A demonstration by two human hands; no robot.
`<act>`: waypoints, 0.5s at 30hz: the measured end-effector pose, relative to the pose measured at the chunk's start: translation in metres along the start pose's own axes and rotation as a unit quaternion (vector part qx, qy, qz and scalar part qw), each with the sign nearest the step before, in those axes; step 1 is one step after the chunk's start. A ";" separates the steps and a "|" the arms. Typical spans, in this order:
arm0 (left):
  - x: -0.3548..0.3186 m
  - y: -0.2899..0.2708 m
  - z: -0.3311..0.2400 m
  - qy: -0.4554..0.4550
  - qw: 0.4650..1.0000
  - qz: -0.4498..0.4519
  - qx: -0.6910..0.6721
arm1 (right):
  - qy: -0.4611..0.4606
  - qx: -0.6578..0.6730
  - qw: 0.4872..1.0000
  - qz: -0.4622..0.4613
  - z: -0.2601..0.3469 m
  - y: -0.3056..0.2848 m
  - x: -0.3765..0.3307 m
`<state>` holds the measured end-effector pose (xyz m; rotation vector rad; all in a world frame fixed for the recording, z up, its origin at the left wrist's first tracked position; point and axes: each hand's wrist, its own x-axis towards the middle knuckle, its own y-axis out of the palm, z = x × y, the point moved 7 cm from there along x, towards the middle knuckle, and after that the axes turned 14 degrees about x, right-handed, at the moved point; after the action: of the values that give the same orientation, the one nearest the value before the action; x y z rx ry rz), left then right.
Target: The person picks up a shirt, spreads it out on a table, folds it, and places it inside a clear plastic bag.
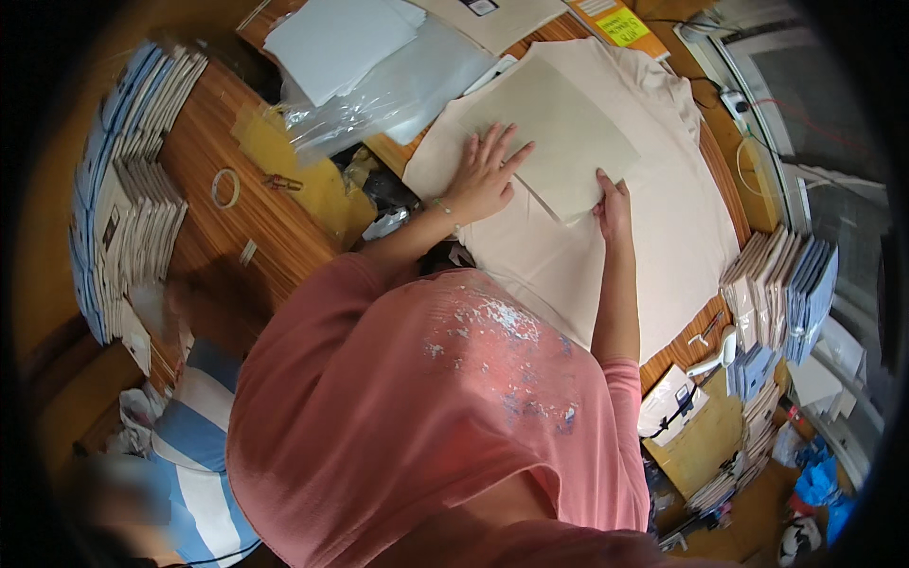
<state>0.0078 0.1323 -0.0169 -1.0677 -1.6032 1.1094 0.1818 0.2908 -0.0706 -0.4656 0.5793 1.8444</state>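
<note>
A pale pink garment (663, 246) lies spread over the wooden table in front of me. On top of it rests a thin, stiff grey-beige rectangular board (568, 128). My left hand (485, 175) is open, its fingers spread flat across the board's left edge and the cloth beside it. At the board's near right corner, my right hand (614, 204) grips the edge, thumb on top and the other fingers partly hidden.
Stacks of folded garments in plastic stand at the left (142, 204) and right (762, 284). White sheets (341, 43) lie over clear plastic bags (417, 90) at the back. A tape roll (225, 187) sits on the left tabletop. Someone in a striped top (199, 426) is at lower left.
</note>
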 end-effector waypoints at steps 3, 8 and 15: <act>-0.005 0.014 0.004 -0.041 0.999 -0.031 -0.011 | -0.009 -0.016 1.000 -0.003 0.006 0.005 -0.006; -0.005 0.027 0.010 -0.067 0.997 -0.025 -0.005 | -0.098 -0.058 0.992 -0.053 0.017 0.013 -0.026; -0.007 0.029 0.013 -0.074 0.995 -0.054 0.027 | -0.087 -0.187 0.978 0.024 0.014 0.014 -0.021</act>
<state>0.0022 0.1294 -0.0490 -0.8703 -1.7159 1.1751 0.1743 0.2797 -0.0450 -0.5336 0.1245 2.0240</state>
